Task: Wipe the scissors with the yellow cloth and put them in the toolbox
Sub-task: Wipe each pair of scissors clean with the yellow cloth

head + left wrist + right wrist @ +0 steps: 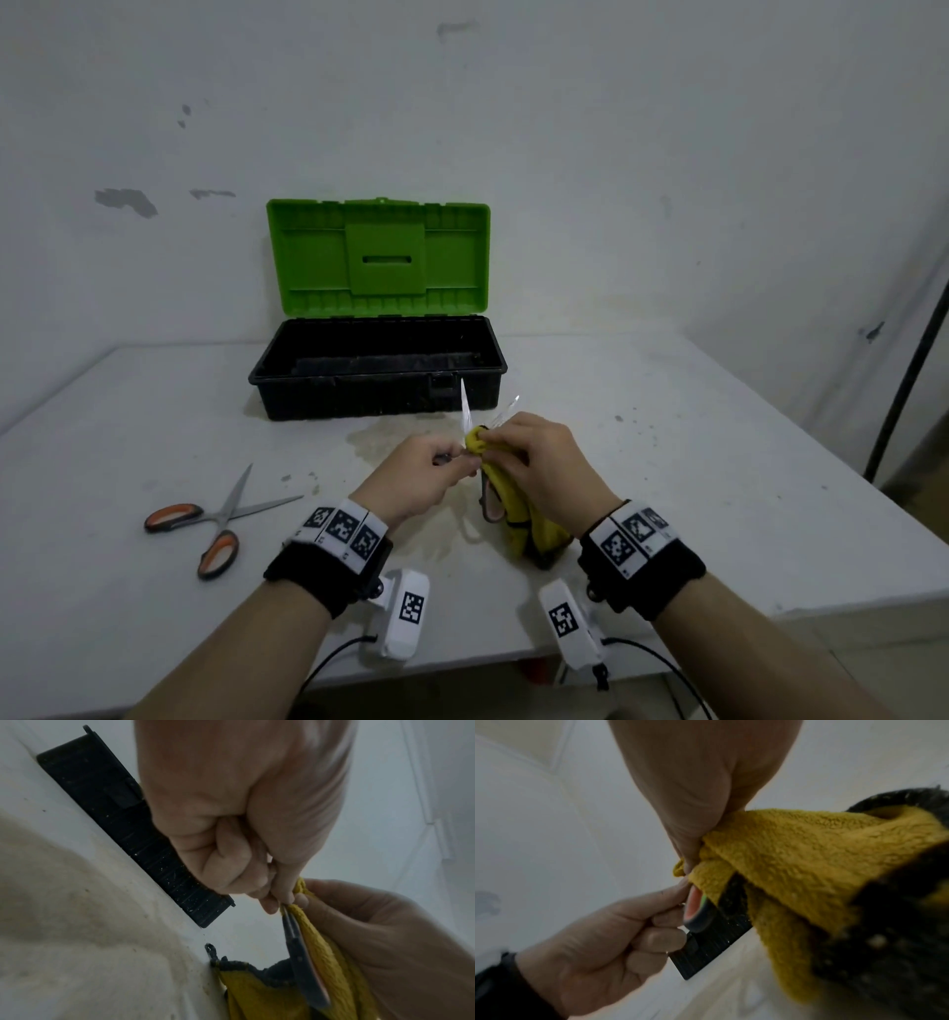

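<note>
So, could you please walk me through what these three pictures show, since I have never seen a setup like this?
There is no machine here: a person works with two bare hands and wears three cameras. The wide picture comes from a camera on the head, looking down at a white table. The other two come from cameras strapped to each wrist, looking along the hand.

On the table stands a toolbox, black with its green lid raised. Near it lies a second pair of scissors with orange handles, untouched and open.

The left hand grips another pair of scissors, whose blades are spread and point up toward the toolbox. The right hand pinches a yellow cloth against them near the pivot; the rest of the cloth hangs down to the table. The scissors are being wiped and are not yet in the box.
</note>
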